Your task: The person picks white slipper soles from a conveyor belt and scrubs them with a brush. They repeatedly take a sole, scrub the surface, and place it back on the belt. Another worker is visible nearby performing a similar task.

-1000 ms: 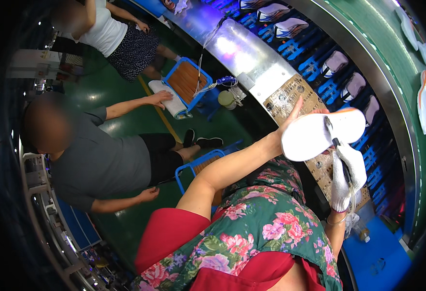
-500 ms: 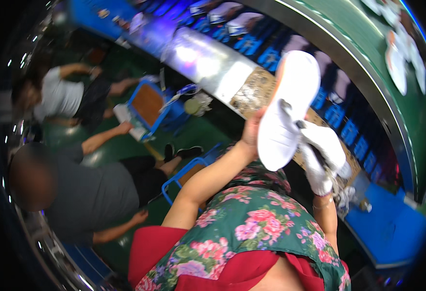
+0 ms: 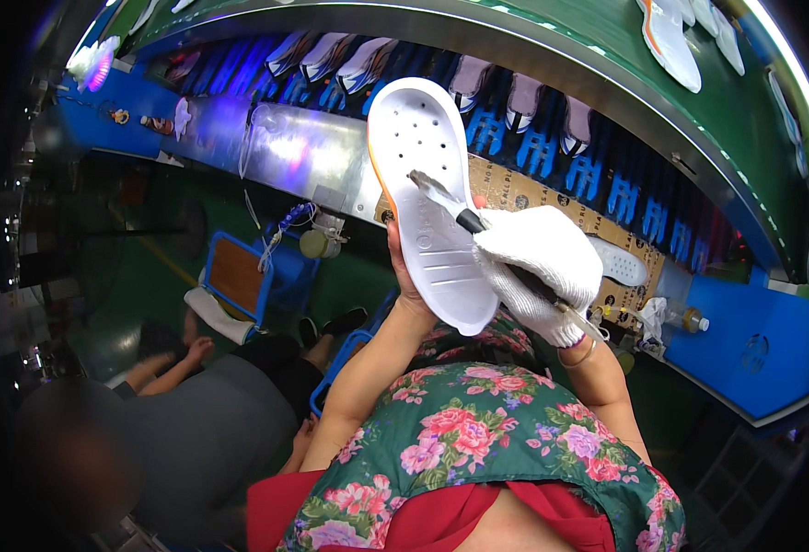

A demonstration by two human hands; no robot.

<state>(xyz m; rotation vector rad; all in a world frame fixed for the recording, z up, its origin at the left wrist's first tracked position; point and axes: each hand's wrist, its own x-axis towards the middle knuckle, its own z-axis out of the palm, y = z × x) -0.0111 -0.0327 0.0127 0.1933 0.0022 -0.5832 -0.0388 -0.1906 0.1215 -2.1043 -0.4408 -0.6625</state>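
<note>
Below the green belt (image 3: 589, 20): two perforated shoe soles (image 3: 414, 138), one flat brush (image 3: 438, 194), one white knitted glove (image 3: 547, 253), at least six shoe uppers (image 3: 526, 97), two blue-framed stools (image 3: 236, 276), one capped plastic bottle (image 3: 685, 316), one grey-shirted co-worker (image 3: 220, 414). The belt's soles (image 3: 671, 46) are too cropped for a full count.

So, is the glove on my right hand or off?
On: the white knit glove covers the right hand down to the wrist.

The white sole (image 3: 423, 225) is now pointing up past the left hand (image 3: 408, 280), leaning leftward, no longer stretching off to its right. Its holes are showing plainly now, and the brush (image 3: 439, 195) is slanting further leftward from the gloved right hand (image 3: 543, 267).
</note>
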